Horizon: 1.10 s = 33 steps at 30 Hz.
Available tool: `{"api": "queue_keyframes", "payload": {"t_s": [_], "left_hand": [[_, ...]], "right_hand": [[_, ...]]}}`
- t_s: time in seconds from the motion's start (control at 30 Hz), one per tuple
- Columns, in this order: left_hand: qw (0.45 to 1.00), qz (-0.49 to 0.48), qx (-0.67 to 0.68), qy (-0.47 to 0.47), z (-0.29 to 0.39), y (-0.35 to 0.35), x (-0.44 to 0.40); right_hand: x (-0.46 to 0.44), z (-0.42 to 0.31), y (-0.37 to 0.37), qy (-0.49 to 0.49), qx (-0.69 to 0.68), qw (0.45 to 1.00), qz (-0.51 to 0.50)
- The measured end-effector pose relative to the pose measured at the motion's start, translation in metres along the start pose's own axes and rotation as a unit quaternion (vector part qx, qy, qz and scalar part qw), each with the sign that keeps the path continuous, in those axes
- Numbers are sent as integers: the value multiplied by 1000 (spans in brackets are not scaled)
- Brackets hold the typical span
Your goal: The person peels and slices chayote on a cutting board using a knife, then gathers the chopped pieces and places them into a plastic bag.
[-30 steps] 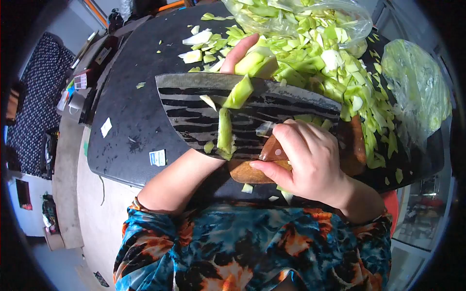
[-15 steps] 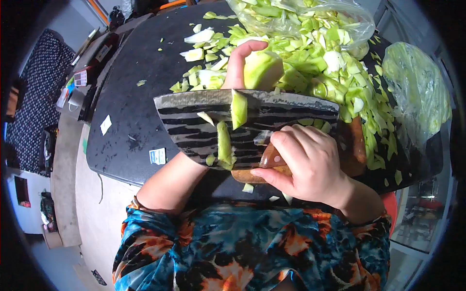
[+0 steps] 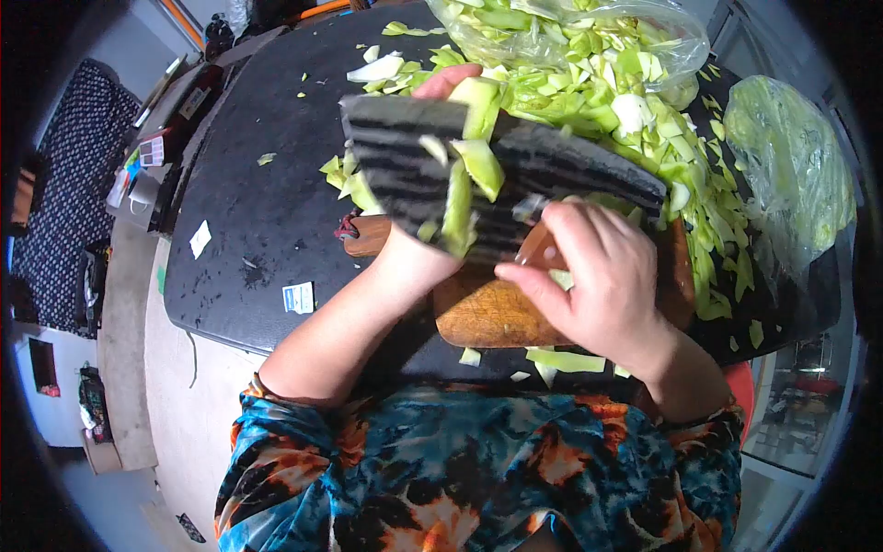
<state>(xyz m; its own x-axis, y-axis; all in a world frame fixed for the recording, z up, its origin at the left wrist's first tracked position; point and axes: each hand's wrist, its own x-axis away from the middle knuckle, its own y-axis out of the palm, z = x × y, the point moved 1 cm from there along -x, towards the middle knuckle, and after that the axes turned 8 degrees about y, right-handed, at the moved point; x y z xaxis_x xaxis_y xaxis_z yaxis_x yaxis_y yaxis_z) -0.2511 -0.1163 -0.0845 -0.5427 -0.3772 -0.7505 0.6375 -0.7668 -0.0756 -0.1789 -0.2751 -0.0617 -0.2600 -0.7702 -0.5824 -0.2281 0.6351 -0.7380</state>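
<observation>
My right hand (image 3: 602, 276) is closed round the wooden handle of a broad cleaver (image 3: 405, 156), its dark-striped blade raised and tilted over the board. Several green slices cling to the blade, one a thick wedge (image 3: 480, 168). Behind the blade my left hand (image 3: 448, 81) grips a pale green vegetable chunk (image 3: 480, 101); most of that hand and part of the chunk are hidden. Blade and chunk overlap, and the edge appears to be in the chunk. Under both hands lies a wooden cutting board (image 3: 497, 313) with a handle at left.
A heap of cut green pieces (image 3: 589, 120) covers the far side of the black table (image 3: 248, 202). Beyond it lies an open plastic bag (image 3: 662, 41) of pieces, with another filled bag (image 3: 791, 175) at right. Scraps (image 3: 566, 361) lie near the front edge.
The cleaver has tilted and shifted up and right, uncovering more of the board. My left hand has turned, its forearm moving right, and the chunk now overlaps the blade.
</observation>
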Motion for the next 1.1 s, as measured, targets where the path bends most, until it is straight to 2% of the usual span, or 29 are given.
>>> {"api": "queue_keyframes", "payload": {"t_s": [0.03,0.07,0.1,0.13,0.17,0.23,0.33,0.43,0.57,0.7,0.73,0.83,0.93,1.1], "left_hand": [[996,-6,-74,39,4,-1,-1],[981,-50,-185,20,9,-3,9],[993,-11,-100,-56,14,0,4],[991,42,-12,-126,18,3,-1],[991,39,27,-129,19,2,-3],[977,49,105,-181,17,0,-5],[940,32,203,-272,14,-3,-6],[901,110,223,-355,10,-1,-7],[911,88,214,-342,5,-2,-5],[908,85,264,-314,8,0,-7],[904,80,285,-308,10,0,-8],[893,78,324,-301,8,1,-7],[902,64,316,-287,12,1,-6],[921,22,268,-282,16,0,-5]], "right_hand": [[-2,4,0,24,-17,1000,-1],[-4,10,-1,79,-45,996,8],[-8,19,-3,134,-74,988,18],[-13,39,-6,124,-55,984,117],[-18,61,-9,114,-34,969,214],[-27,84,-37,315,-207,916,136],[-29,103,-51,390,-417,815,95],[-34,100,-54,425,-406,808,44],[-38,94,-61,384,-437,811,-60],[-35,43,-51,300,-456,838,-1],[-32,39,-47,260,-453,853,-15],[-26,17,-45,304,-517,800,-22],[-25,10,-42,305,-463,832,6],[-23,16,-43,299,-457,837,-8]]}}
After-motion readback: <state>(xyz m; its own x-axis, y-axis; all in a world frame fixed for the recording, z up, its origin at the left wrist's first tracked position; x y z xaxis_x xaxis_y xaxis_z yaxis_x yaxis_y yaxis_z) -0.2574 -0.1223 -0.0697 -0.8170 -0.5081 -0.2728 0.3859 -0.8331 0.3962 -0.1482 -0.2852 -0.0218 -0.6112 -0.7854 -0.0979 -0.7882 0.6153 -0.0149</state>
